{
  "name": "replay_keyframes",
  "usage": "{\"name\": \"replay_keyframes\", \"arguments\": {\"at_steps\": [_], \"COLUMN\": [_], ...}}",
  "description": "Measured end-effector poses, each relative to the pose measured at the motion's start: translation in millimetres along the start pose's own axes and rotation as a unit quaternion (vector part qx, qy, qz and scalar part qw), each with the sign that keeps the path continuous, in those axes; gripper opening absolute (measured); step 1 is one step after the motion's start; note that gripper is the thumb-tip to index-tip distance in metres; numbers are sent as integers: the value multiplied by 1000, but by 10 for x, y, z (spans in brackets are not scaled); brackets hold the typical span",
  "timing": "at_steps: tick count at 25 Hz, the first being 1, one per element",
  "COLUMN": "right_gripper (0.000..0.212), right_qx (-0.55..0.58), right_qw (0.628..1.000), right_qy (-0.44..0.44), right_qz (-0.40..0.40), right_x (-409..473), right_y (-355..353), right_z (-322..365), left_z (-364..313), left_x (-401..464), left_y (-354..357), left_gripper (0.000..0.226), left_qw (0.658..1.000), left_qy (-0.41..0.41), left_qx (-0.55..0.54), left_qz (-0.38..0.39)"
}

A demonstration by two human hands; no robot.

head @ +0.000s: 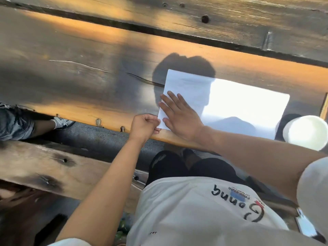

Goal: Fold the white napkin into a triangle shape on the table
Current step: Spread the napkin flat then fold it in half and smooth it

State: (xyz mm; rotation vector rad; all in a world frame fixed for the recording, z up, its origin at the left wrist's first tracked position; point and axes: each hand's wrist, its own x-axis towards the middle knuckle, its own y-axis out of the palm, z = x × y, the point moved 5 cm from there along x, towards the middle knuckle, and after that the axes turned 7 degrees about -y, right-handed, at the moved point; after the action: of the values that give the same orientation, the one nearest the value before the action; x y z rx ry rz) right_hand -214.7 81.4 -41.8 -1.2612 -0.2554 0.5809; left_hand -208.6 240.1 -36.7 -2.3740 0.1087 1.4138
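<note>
The white napkin [236, 107] lies flat as a rectangle on the wooden table [88, 71], near its front edge. Part of it is in bright sun and part in shadow. My right hand [179, 116] rests palm down with fingers spread on the napkin's left end. My left hand [144, 126] pinches the napkin's near-left corner between thumb and fingers at the table's edge.
A white cup [307, 132] stands at the right, just beside the napkin's near-right corner. A wooden bench [53, 167] runs below the table. Another person's leg and shoe [62, 122] show at the left. A phone [305, 226] lies by my right side.
</note>
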Motion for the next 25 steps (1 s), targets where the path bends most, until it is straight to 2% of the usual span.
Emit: {"name": "replay_keyframes", "arguments": {"at_steps": [3,8,13,15,17,18,20,23,25], "right_gripper": [63,65,70,70,71,72,72,68,64], "right_qx": [-48,-78,-73,-66,-54,-50,-46,-48,-41], "right_qw": [998,994,995,995,995,996,997,995,993], "right_qy": [-26,-72,-1,13,28,29,29,42,60], "right_qz": [24,-19,-64,-78,-76,-69,-56,-77,-93], "right_x": [57,55,176,218,238,243,252,263,267], "right_y": [91,67,-72,-113,-131,-130,-140,-197,-218], "right_z": [-132,-433,-796,-921,-952,-939,-890,-773,-680], "left_z": [19,28,-8,-39,-77,-117,-197,-398,-555], "left_x": [-18,-20,-53,-75,-80,-120,-210,-297,-186], "left_y": [-1,-4,-22,-62,-87,-87,-62,11,149], "left_gripper": [4,6,6,14,11,2,17,39,49], "left_qw": [999,998,995,988,975,966,928,840,790], "left_qy": [17,25,33,56,86,105,160,311,409], "left_qx": [18,35,85,128,190,225,318,390,404], "left_qz": [-29,-39,-45,-66,-77,-78,-108,-213,-212]}}
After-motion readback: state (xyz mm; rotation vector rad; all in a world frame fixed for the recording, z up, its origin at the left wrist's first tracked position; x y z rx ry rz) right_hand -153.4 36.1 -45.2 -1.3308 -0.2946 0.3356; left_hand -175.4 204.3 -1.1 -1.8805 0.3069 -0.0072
